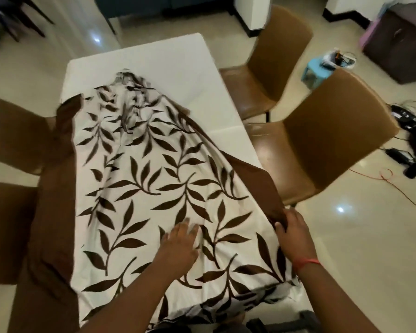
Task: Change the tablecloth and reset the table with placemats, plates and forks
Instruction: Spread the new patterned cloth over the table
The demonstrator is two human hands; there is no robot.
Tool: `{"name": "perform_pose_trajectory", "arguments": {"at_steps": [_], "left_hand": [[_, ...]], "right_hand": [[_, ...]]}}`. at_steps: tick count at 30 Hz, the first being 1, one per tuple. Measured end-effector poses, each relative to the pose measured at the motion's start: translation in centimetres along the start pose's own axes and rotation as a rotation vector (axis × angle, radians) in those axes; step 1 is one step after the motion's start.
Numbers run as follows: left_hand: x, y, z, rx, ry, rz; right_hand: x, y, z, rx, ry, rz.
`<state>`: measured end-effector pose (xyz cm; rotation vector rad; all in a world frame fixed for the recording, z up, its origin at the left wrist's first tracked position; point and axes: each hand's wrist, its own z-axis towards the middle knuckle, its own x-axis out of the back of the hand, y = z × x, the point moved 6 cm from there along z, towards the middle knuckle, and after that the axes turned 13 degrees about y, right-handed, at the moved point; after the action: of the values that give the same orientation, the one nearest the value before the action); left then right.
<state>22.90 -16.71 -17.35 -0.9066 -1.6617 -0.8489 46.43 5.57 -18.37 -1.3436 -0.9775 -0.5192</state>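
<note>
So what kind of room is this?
Most likely a home dining area: a long table under a leaf-print tablecloth, tan padded chairs around it, and a glossy tiled floor.

The tablecloth (pixel 154 188) across the middle of the frame is cream white, printed with dark brown leafy sprigs, and has a plain brown border down its left and right edges. Beyond it, in the upper middle, the table (pixel 173 66) is plain white. The chairs (pixel 322 140) at the right are tan brown. The floor (pixel 358 236) is glossy cream tile. A red band (pixel 306 263) circles the wrist at lower right. At the upper right stands a small light blue stool (pixel 316 70).
</note>
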Motion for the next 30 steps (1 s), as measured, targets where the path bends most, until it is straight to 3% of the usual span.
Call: {"name": "perform_pose_trajectory", "arguments": {"at_steps": [2,5,12,17,23,27,30], "left_hand": [[0.9,-2.1,-0.6,0.04,0.02,0.008],[2.7,-6.4,-1.5,0.112,0.043,0.026],[7.0,-21.7,-8.0,0.4,0.213,-0.056],[7.3,-33.4,-14.8,0.51,0.259,-0.109],[7.9,-52.7,-23.9,0.535,0.27,-0.108],[8.2,-59.5,-28.4,0.577,0.241,-0.097],[10.4,-63.8,-29.4,0.551,0.265,-0.077]], "right_hand": [[-1.1,-3.7,0.4,0.146,0.037,-0.056],[-4.9,-11.0,-0.7,0.415,-0.038,-0.119],[-14.6,-31.7,-9.2,0.759,-0.22,-0.143],[-20.4,-42.5,-17.3,0.84,-0.278,-0.098],[-30.7,-53.6,-28.5,0.756,-0.349,-0.074],[-34.4,-59.9,-35.1,0.74,-0.482,-0.164],[-36.4,-66.2,-38.3,0.822,-0.47,-0.122]]}}
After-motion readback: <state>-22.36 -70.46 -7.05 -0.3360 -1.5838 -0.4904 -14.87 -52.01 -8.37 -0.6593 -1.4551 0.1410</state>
